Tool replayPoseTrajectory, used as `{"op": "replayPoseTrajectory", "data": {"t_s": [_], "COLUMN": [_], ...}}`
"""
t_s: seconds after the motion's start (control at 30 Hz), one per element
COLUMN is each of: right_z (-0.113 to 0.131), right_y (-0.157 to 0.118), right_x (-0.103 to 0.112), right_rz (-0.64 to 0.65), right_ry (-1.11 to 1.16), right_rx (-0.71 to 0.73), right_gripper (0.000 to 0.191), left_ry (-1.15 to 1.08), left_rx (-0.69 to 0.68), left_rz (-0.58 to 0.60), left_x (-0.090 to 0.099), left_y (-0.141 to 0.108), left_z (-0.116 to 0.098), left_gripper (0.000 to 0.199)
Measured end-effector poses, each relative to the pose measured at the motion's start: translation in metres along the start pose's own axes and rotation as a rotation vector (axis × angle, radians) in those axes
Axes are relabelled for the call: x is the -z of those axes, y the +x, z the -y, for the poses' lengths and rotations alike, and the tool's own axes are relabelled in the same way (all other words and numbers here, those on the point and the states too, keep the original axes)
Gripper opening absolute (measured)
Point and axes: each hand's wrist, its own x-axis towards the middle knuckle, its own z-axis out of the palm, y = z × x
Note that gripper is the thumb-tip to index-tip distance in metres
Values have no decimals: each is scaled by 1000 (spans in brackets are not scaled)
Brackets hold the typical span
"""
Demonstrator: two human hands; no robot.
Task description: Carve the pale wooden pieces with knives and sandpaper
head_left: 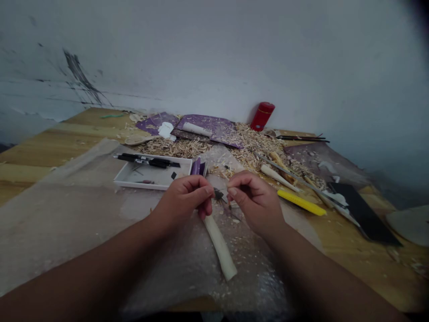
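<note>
Pale wood marks out the stick (221, 250) lying aslant on the clear plastic sheet (83, 205), its near end pointing toward the person and its far end hidden behind the left hand (189, 197); whether that hand touches it I cannot tell. The left fingers are pinched together, apparently grasping a small dark piece (218, 194) whose tip shows in the gap between the hands. Opposite, the right hand (258, 201) has its thumb drawn up near the forefinger; whether anything is caught there is too blurred to say. The step in hand looks like close fingertip handling of that small piece, above the sheet. Any further move there would call for a light, steady pinch and care around its possibly sharp edge. Left of the hands, a white tray (134, 184) bears black pens (147, 161); to the right, a yellow tool (301, 202) lies near the right hand. Wood shavings (254, 143) are heaped farther back on the wooden tabletop (23, 167).
</note>
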Motion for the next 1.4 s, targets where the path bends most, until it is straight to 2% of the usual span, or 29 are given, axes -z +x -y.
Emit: {"op": "replayPoseTrajectory", "data": {"t_s": [0.3,0.7,0.8,0.87,0.93,1.03,1.33,1.4], "right_z": [2,3,0,-3,-4,-3,0,-1], "right_y": [0,-2,-3,-2,0,1,-1,-1], "right_x": [1,-1,-2,-2,-1,0,0,0], "right_rz": [-1,76,104,121,133,139,139,147], "right_ry": [-239,-438,-427,-379,-335,-311,-455,-439], "right_rx": [84,87,74,87,139,205,126,124], "right_gripper": [7,27,25,16,7,4,24,23], "left_ry": [120,111,115,102,84,67,130,132], "left_rx": [-8,28,25,25,26,16,15,18], "left_rz": [-29,10,18,10,4,13,28,28], "left_x": [-1,-7,-7,-7,-7,-7,-7,-8], "left_y": [-1,-2,-2,-2,-2,-2,-3,-3], "left_z": [-1,3,4,4,4,6,9,9], "left_gripper": [18,16,17,18,18,18,20,21]}}
